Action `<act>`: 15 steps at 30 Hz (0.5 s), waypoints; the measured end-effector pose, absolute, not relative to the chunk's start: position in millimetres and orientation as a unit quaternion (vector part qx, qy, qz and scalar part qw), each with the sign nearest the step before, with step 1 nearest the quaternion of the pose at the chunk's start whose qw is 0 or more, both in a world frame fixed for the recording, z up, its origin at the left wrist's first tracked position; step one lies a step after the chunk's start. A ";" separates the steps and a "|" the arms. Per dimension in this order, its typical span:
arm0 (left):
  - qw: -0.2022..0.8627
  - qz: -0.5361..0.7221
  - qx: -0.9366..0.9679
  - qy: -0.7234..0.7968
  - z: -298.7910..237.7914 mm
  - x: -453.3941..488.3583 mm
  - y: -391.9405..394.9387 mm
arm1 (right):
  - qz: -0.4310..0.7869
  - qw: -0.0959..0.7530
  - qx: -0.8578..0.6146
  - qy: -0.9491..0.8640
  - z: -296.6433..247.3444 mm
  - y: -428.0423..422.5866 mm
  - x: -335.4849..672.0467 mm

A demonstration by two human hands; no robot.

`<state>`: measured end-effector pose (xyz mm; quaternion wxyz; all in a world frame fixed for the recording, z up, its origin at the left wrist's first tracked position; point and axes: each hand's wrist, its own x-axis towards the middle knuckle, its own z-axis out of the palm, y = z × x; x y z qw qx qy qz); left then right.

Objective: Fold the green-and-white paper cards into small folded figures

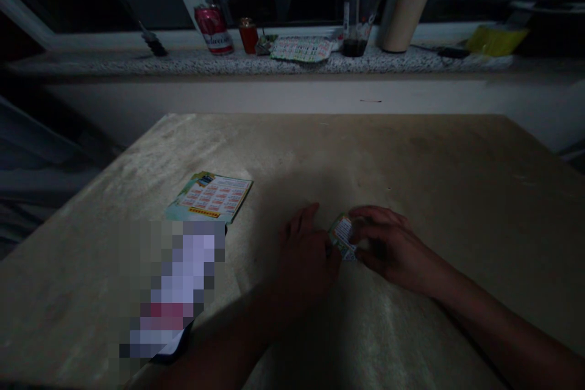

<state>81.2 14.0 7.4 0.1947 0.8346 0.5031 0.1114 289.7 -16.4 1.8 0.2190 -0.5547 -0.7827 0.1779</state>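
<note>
A small piece of printed paper (343,230), green-edged with lines of text, is between my two hands low over the table. My left hand (307,250) is closed on its left edge, with thumb and index finger pressed together there. The fingers of my right hand (388,244) curl in from the other side, thumb and fingertips at the paper's right edge. Parts of the paper are hidden by my fingers, and I cannot tell if it is folded. A larger printed sheet or stack (217,195), with red and white boxes, lies on the table to the left.
A pixelated phone-like object (183,283) with a dark edge lies left of my left arm. Behind the table (439,164), a stone windowsill (178,64) holds a red can (214,29), an orange jar (248,35), patterned packaging (301,49), a lidded cup (359,18) and a cardboard tube (411,6).
</note>
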 end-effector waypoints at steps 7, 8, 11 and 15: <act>0.187 0.104 0.837 0.504 7.9 81.1 14.0 | 0.165 0.216 -0.550 -0.790 -0.4 -22.0 287.4; 0.187 0.101 0.837 0.504 7.8 81.2 14.0 | 0.165 0.216 -0.545 -0.793 -0.9 -22.3 287.2; 0.186 0.102 0.837 0.504 6.3 81.3 13.9 | 0.171 0.210 -0.528 -0.805 -1.0 -22.6 286.4; 0.175 0.125 0.838 0.502 4.2 81.4 13.6 | 0.164 0.185 -0.518 -0.819 0.3 -22.8 286.2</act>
